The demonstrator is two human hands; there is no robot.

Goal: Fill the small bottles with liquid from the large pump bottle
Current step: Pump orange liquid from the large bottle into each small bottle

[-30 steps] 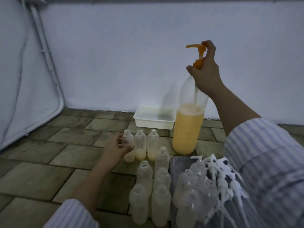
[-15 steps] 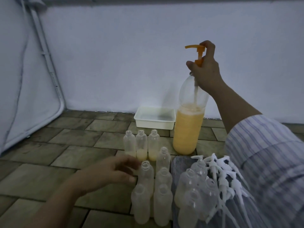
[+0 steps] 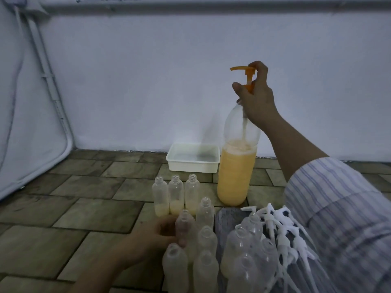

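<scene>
The large pump bottle (image 3: 236, 172), clear and about half full of orange liquid, stands on the tiled floor. My right hand (image 3: 255, 98) grips its neck, one finger hooked over the orange pump head (image 3: 245, 70). Three small clear bottles (image 3: 176, 194) stand in a row left of it, each with a little yellow liquid at the bottom. In front of them stands a cluster of several empty small bottles (image 3: 206, 240). My left hand (image 3: 152, 240) holds one empty bottle (image 3: 185, 227) at the cluster's left side, fingers curled round it.
A white plastic tray (image 3: 193, 158) sits against the white wall behind the bottles. A heap of white spray-pump caps (image 3: 281, 227) lies at the right by my striped sleeve. A white fabric frame leans at the far left. Bare tiles stretch to the left.
My left hand left the partly filled bottle in the back row, drew back toward me and took hold of an empty bottle in the front cluster. My right hand stayed on the pump.
</scene>
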